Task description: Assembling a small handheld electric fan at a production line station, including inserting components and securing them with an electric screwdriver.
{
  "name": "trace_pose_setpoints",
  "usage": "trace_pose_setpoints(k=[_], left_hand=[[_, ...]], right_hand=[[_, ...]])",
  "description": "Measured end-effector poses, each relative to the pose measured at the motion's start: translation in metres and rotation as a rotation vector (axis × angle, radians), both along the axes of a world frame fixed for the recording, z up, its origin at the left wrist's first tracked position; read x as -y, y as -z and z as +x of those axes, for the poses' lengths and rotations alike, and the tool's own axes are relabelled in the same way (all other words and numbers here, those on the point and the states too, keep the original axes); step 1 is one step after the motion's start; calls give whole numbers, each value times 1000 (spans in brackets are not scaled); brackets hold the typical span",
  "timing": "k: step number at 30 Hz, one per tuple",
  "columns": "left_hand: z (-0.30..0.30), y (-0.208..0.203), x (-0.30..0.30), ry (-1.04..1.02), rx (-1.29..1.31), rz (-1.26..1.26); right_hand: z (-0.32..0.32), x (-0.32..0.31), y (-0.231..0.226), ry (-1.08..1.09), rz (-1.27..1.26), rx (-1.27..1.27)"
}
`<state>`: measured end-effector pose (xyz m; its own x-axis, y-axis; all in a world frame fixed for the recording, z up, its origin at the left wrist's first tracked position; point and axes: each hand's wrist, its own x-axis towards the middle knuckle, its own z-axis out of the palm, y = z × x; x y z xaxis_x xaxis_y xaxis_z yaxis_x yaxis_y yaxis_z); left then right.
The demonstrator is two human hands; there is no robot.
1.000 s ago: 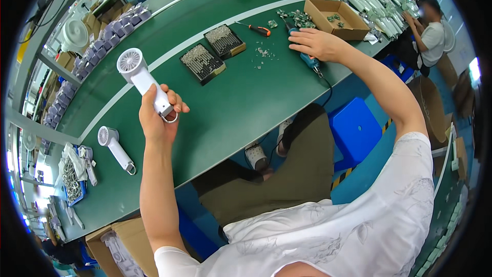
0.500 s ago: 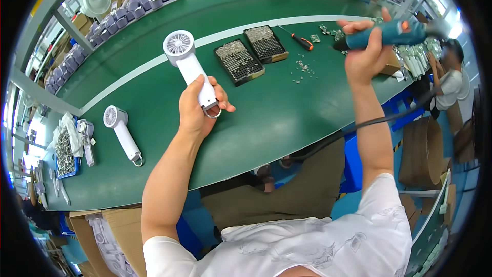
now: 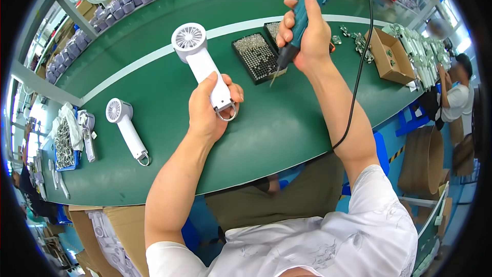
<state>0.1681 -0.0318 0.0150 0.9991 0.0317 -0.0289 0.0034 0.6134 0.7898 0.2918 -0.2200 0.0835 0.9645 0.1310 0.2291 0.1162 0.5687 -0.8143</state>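
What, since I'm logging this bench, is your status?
Left hand: gripping white, round-headed handheld fan. Right hand: gripping teal-and-black corded screwdriver, bit pointing down, apart from fan. Thin black cable across right forearm.

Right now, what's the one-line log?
left fingers: around white fan; right fingers: around teal power driver; second fan: on green table

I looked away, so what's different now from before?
The right hand picked up the teal power screwdriver from the green table and brought it leftward, tip down, near a parts tray. The left hand still holds a white fan; another fan still lies there.
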Motion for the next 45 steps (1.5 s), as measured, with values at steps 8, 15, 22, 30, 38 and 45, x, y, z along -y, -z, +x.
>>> trace_pose_setpoints(k=[8,15,22,30,38,45], left_hand=[[4,10,-3,39,12,-26],[-3,17,-3,48,23,31],[-3,9,8,30,-26,134],[-2,13,5,43,-38,171],[0,17,1,87,-57,171],[3,19,6,77,-111,190]], right_hand=[[-9,0,15,-99,-73,21],[-13,-3,18,-250,51,-18],[-7,5,18,-300,-29,30],[1,14,14,23,90,146],[-2,4,19,276,13,451],[10,-1,39,329,-94,549]])
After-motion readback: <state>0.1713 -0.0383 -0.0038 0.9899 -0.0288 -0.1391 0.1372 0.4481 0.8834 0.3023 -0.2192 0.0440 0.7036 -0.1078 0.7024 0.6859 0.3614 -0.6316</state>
